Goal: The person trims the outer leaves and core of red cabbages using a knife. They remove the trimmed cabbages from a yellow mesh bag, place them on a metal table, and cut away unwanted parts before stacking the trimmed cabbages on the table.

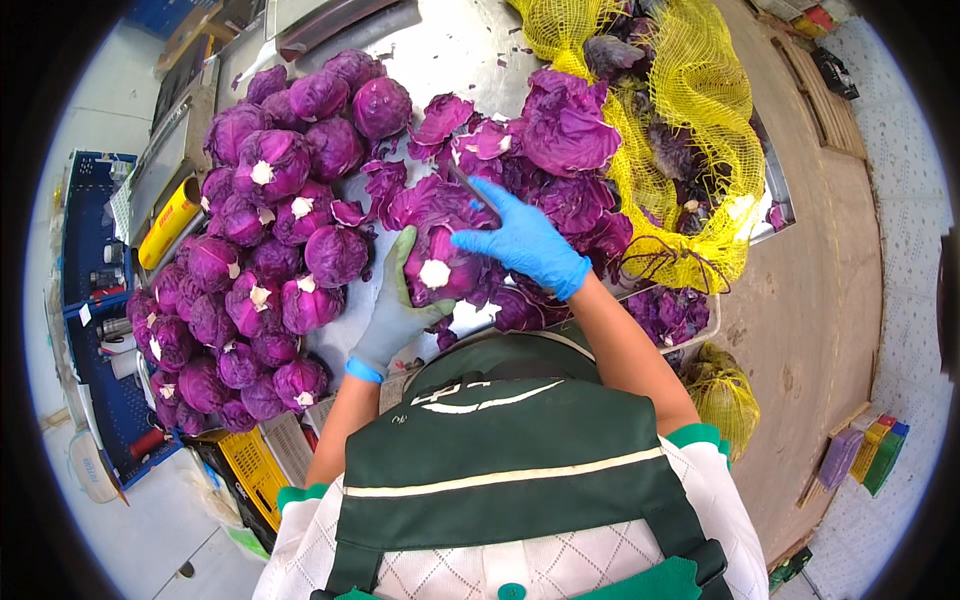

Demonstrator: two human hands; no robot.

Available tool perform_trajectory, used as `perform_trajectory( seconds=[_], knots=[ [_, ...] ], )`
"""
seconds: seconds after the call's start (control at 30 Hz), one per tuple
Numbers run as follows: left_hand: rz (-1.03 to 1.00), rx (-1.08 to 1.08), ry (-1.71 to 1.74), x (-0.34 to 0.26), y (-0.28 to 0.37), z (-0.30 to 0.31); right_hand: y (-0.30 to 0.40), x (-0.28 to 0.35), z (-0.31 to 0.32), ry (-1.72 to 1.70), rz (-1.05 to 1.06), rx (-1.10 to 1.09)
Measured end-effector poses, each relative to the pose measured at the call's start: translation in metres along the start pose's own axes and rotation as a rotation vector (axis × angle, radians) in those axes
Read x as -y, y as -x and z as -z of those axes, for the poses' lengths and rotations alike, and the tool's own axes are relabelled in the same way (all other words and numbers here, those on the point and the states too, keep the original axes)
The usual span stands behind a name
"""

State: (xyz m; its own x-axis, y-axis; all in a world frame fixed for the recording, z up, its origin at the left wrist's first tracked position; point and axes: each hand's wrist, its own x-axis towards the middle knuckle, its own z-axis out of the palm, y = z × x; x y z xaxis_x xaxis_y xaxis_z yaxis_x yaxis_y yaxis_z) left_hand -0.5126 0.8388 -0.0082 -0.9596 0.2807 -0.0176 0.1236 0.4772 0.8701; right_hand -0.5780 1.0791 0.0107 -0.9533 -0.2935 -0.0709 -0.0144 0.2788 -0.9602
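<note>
A red cabbage point(450, 274) with a white cut stem end faces me at the middle of the metal table. My left hand point(397, 300), in a grey glove with a blue cuff beneath, grips its left side and underside. My right hand point(525, 240), in a blue glove, holds a knife point(474, 189) whose blade points up and left; its thumb rests on the cabbage. Loose purple outer leaves point(566, 124) lie behind and to the right of the cabbage. A large pile of red cabbages point(262, 285), several with pale stem ends, fills the left side.
A yellow mesh bag point(697, 90) with cabbages lies at the table's right. Below its edge are a bin of leaves point(716, 322) and another mesh bag point(724, 405). A yellow roll point(169, 223) lies at the left; a yellow crate point(251, 465) stands below the pile.
</note>
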Motion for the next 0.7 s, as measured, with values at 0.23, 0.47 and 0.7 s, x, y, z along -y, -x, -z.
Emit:
perform_trajectory(
  seconds=[0.23,0.47,0.7],
  knots=[
    [0.234,-0.067,-0.019,-0.03,-0.001,-0.001,-0.003,-0.001,-0.005,0.067,-0.099,0.28],
    [0.175,-0.115,0.113,-0.013,-0.004,-0.007,-0.025,0.0,0.011,0.288,0.084,0.385],
    [0.064,-0.001,0.127,0.011,0.031,0.015,-0.023,-0.04,0.027,0.408,0.042,0.161]
  ],
)
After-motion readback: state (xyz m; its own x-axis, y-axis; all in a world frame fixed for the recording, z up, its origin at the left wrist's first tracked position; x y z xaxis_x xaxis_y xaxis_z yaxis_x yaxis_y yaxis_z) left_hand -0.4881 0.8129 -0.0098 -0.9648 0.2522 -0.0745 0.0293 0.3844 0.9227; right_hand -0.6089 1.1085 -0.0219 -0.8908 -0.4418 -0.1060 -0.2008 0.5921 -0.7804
